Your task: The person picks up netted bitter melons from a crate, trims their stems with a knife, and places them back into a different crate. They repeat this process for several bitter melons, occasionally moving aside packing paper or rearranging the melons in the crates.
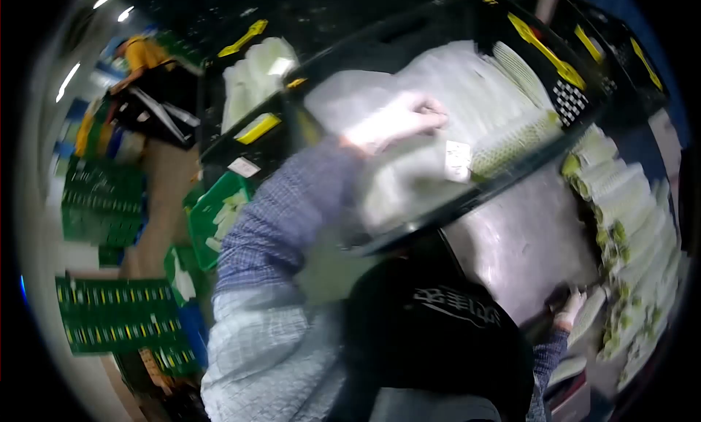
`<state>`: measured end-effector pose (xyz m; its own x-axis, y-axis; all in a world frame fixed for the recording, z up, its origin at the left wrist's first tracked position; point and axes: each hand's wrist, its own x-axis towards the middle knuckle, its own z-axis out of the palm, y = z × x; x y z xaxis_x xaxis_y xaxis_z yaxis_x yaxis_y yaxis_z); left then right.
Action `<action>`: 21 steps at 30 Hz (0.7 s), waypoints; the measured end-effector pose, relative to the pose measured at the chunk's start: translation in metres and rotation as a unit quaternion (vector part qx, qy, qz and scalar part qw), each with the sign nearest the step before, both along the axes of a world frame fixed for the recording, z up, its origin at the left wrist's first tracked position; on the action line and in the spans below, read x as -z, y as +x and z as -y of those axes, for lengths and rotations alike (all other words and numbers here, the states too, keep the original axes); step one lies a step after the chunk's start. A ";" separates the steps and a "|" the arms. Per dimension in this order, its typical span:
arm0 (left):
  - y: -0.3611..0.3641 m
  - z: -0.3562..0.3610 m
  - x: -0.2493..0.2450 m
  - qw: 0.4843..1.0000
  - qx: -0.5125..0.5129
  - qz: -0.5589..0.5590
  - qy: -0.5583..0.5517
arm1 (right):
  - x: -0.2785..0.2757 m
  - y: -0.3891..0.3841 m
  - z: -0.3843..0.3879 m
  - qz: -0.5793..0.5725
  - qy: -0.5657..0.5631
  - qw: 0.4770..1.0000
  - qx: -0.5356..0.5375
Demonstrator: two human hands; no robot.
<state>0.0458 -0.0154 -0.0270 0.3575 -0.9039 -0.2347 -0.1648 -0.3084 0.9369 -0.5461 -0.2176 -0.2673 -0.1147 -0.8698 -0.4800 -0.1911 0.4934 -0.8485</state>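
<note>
My left hand [401, 123] is over a dark crate [438, 221], its fingers curled and pressed together. Anything between them is too blurred to make out. Pale green vegetables in white net sleeves [511, 141] lie in the crate, beside cloudy white wrapping. A white printed label [458, 160] rests just below and right of this hand. At the lower right, my right hand [572, 309] is low over the metal table [522, 239], beside a sleeved vegetable [588, 316]. Its fingers are small and partly in shadow, so their grip is unclear.
A long pile of sleeved vegetables [631, 239] lines the table's right side. Another dark crate [219, 148] stands left of the main one. A green basket [212, 221] holds pale pieces. Green crates [102, 199] are stacked far left, near a person in yellow [142, 53].
</note>
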 end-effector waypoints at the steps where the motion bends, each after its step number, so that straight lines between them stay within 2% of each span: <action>1: 0.005 0.001 0.003 1.000 0.018 0.015 0.008 | 0.040 -0.027 0.009 -0.046 -0.107 0.990 0.075; 2: 0.010 -0.001 0.008 1.000 0.023 0.009 0.006 | 0.058 -0.059 0.019 0.031 -0.039 0.998 0.048; 6: 0.017 -0.003 0.019 0.999 0.009 -0.009 0.032 | 0.045 -0.076 0.009 0.049 -0.045 0.997 0.041; 10: 0.048 -0.004 0.038 0.987 -0.036 0.134 0.076 | 0.048 -0.078 -0.002 0.055 -0.084 0.995 0.020; 12: 0.056 -0.001 0.031 0.984 -0.064 0.139 0.093 | 0.053 -0.079 -0.007 0.022 -0.109 0.994 0.000; 14: 0.075 -0.001 0.040 0.971 0.023 0.202 0.125 | 0.059 -0.074 -0.011 0.006 -0.124 0.992 -0.019; 15: 0.070 0.003 0.039 0.936 0.057 0.304 0.167 | 0.060 -0.068 -0.013 0.009 -0.124 0.992 -0.025; 16: 0.066 0.009 0.040 0.907 0.138 0.366 0.157 | 0.061 -0.064 -0.016 0.012 -0.125 0.992 -0.030; 18: 0.049 0.030 0.040 0.885 0.177 0.411 0.125 | 0.063 -0.053 -0.023 -0.016 -0.142 0.989 -0.038; 20: 0.043 0.074 0.049 0.868 0.195 0.455 0.046 | 0.033 -0.023 -0.033 -0.100 -0.117 0.987 -0.045; 21: 0.039 0.095 0.054 0.858 0.198 0.474 0.009 | 0.032 -0.018 -0.035 -0.087 -0.133 0.986 -0.043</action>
<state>0.0852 -0.1100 -0.0814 0.0602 -0.9979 -0.0231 -0.9453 -0.0644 0.3197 -0.5642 -0.1828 -0.2992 -0.0952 -0.9722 -0.2138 -0.3778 0.2340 -0.8958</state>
